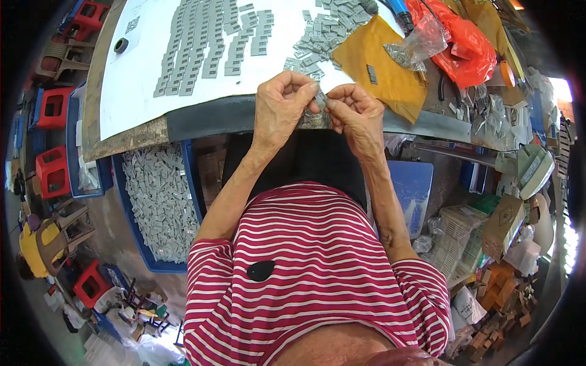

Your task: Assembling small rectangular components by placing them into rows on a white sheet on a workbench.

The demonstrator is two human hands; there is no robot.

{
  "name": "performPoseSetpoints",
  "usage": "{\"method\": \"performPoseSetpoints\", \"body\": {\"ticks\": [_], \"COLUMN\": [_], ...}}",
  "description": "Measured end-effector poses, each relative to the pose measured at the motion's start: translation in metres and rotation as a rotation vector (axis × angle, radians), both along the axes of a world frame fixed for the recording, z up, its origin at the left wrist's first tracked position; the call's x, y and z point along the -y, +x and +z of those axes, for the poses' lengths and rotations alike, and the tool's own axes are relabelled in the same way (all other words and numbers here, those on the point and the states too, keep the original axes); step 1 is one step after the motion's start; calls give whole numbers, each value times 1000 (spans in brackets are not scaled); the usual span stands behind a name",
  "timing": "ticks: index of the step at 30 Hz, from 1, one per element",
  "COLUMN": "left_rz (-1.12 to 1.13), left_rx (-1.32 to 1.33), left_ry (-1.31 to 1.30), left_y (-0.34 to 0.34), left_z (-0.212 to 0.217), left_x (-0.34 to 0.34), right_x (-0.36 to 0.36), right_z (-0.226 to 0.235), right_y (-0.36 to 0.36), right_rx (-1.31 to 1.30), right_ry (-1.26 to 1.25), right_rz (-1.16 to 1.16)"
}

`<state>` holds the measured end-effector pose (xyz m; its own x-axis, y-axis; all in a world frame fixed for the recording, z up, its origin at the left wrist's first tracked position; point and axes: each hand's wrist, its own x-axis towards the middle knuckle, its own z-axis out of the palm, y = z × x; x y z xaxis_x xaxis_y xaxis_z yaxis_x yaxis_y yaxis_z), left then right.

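Both forearms up from the bottom edge, bare below short striped sleeves, elbows bent and angled in toward each other. Left hand (281,107) curled, knuckles up, fingertips bunched in a tight pinch on the inner side. Right hand (359,113) mirrored just beside it, thumb and forefinger pressed together in the same kind of grip. Fingertips of the two meeting in the middle, touching or near enough. Wrists slightly cocked back, held level with each other.
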<state>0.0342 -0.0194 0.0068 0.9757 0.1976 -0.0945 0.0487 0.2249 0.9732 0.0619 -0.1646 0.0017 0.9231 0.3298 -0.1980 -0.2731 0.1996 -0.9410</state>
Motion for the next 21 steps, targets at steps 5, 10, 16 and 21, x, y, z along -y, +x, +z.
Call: {"method": "performPoseSetpoints", "body": {"ticks": [5, 10, 16, 21], "left_rz": [-3, -24, -42, -82], "left_rx": [-37, -46, -50, -77], "left_ry": [50, 7, -78, -112], "left_y": [-4, -7, -8, -8], "left_z": [1, -2, -9, -15], "left_x": [4, 4, 2, 0], "right_x": [1, 3, 2, 5], "right_z": [-5, -7, -7, -12], "right_y": [0, 1, 1, 3], "right_rx": [5, 5, 9, 41], "right_ry": [-19, -27, -78, -132], "right_rz": [-6, -1, 26, 59]}}
